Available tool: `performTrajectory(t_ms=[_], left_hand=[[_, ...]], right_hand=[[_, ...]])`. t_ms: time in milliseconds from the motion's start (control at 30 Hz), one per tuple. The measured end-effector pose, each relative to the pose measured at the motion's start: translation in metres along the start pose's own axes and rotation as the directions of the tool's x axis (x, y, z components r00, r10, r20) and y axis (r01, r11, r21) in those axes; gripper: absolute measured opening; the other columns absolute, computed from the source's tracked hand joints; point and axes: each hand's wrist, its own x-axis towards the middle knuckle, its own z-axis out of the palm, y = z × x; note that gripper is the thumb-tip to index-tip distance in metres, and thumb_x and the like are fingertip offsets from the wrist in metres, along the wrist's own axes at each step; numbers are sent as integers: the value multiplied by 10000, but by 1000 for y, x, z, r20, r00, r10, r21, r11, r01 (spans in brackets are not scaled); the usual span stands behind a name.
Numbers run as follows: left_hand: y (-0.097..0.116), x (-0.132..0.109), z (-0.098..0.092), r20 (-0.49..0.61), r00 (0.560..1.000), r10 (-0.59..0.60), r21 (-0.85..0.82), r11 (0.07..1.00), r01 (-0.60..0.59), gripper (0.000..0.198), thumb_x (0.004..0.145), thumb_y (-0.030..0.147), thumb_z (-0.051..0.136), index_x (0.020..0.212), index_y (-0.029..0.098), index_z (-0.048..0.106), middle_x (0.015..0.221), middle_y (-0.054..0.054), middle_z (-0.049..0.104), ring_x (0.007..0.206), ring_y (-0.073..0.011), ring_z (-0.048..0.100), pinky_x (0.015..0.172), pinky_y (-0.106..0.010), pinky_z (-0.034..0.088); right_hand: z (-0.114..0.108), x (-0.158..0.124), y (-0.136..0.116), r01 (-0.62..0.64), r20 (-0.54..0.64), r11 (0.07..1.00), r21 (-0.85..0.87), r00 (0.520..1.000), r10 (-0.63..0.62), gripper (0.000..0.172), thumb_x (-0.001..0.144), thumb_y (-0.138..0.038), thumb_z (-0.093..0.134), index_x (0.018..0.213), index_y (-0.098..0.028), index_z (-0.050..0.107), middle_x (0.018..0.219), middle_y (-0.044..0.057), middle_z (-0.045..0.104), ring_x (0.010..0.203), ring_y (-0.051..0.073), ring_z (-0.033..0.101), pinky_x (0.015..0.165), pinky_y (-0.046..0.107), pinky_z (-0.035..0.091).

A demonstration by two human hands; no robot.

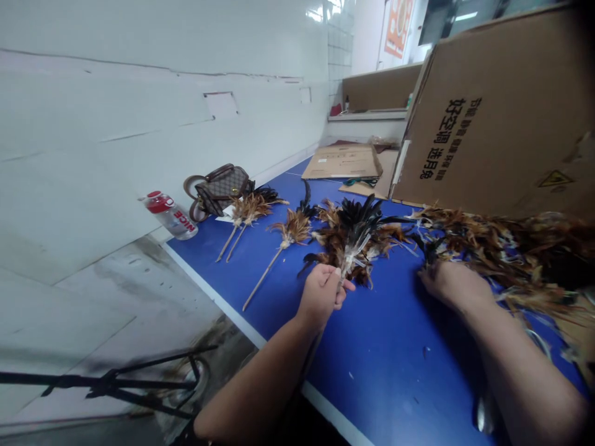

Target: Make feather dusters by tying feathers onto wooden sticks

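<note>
Head view: left hand (324,291) closed on stem of feather bundle (357,224), above blue tabletop (372,353). Right of bundle: right hand (458,286) at dark feathers (430,246) beside loose feather pile (499,244); can't tell if gripping. Left of bundle: one feather duster (292,229), then paired dusters (248,209), handbag (220,191), bottle (171,215). Behind bundle: flat cardboard (341,164).

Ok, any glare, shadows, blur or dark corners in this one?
Head view: small bright glare patches at the top of the white wall; head view: a dark shadow on the blue tabletop beside the bare right hand, which looks slightly soft; head view: black printed lettering on the large brown cardboard box is readable; head view: the top-right corner falls dark.
</note>
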Motion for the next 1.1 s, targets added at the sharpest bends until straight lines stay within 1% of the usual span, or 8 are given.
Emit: performTrajectory(t_ms=[200, 333, 400, 467, 533, 600, 800, 1100], left_hand=[[0, 1, -4, -12, 1000, -3, -70, 998, 2, 488, 835, 586, 815, 895, 178, 553, 723, -51, 717, 443, -47, 394, 420, -205, 219], [1, 2, -6, 62, 998, -17, -107, 994, 24, 530, 836, 627, 814, 806, 145, 597, 622, -24, 617, 457, -46, 369, 436, -215, 214], [2, 3, -6, 76, 997, -25, -149, 988, 36, 544, 804, 618, 856, 811, 148, 584, 668, -37, 645, 472, -40, 375, 443, -210, 210], [2, 4, -7, 86, 996, -28, -192, 980, 44, 561, 765, 600, 900, 824, 155, 563, 744, -58, 687, 488, -33, 384, 449, -203, 202], [2, 4, -7, 115, 993, -29, -216, 975, 53, 566, 760, 588, 912, 833, 155, 555, 789, -69, 706, 500, -27, 388, 455, -199, 193], [1, 4, -8, 142, 989, -37, -225, 972, 69, 555, 777, 576, 904, 843, 155, 550, 813, -84, 722, 502, -25, 385, 457, -199, 187], [0, 1, -5, 140, 989, -56, -247, 965, 90, 553, 754, 547, 924, 897, 158, 558, 861, -65, 706, 516, -39, 452, 445, -201, 214], [-7, 0, -2, 163, 984, -77, -157, 982, 103, 558, 742, 601, 911, 888, 176, 581, 547, 41, 528, 469, -76, 446, 437, -201, 250]], right_hand=[[3, 6, -1, 75, 68, 988, 134, 994, -85, 336, 938, -345, 637, 647, -188, 695, 734, 182, 746, 719, 290, 705, 642, 361, 429], [-6, -2, -16, 124, 48, 932, 342, 988, -149, 376, 993, -462, 554, 805, -189, 731, 677, 91, 716, 602, 210, 619, 587, 311, 425], [-11, -12, -29, 176, -2, 802, 571, 977, -213, 480, 988, -623, 554, 826, -198, 708, 607, 48, 656, 537, 176, 541, 549, 294, 405], [-13, -26, -48, 211, -60, 584, 784, 962, -266, 579, 911, -766, 640, 785, -202, 676, 557, 22, 599, 508, 152, 482, 524, 284, 377], [-13, -41, -69, 200, -78, 423, 884, 954, -289, 627, 831, -817, 736, 770, -197, 673, 546, 10, 577, 496, 135, 457, 502, 274, 346], [-9, -55, -90, 169, -61, 349, 922, 952, -299, 645, 796, -828, 778, 772, -190, 687, 540, 0, 560, 480, 126, 436, 475, 267, 310], [10, -75, -121, 148, -54, 278, 949, 946, -319, 653, 800, -829, 783, 799, -178, 733, 535, -20, 529, 480, 104, 370, 448, 247, 253], [35, -74, -121, 215, -104, 316, 924, 938, -332, 580, 829, -764, 786, 829, -184, 763, 761, 59, 730, 663, 174, 599, 599, 282, 455]])
